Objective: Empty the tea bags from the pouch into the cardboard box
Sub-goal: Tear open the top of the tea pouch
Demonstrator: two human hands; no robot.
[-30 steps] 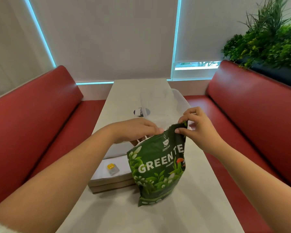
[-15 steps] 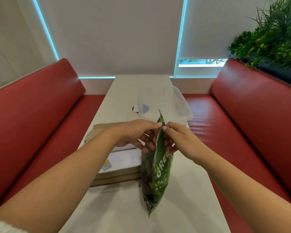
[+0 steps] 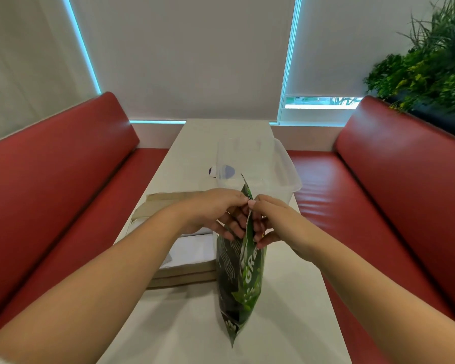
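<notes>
A green tea pouch [image 3: 238, 285] stands upright on the white table [image 3: 184, 327], its thin edge turned toward me. My left hand [image 3: 216, 211] pinches the left side of its top, and my right hand [image 3: 271, 219] pinches the right side; thumbs meet at the top seam. The open cardboard box [image 3: 179, 277], with a white lining, lies flat just left of the pouch, partly under my left forearm. The box's lid flap [image 3: 158, 203] reaches back behind my left hand. No tea bags show.
A clear plastic container [image 3: 263, 169] stands behind the pouch near the table's right edge. A small dark round sticker [image 3: 221, 170] lies on the table beside it. Red benches [image 3: 50, 193] flank both sides; plants [image 3: 426, 64] sit at upper right.
The pouch has turned from facing me to edge-on. My right hand came in from the top right corner to meet my left hand at the top seam.
</notes>
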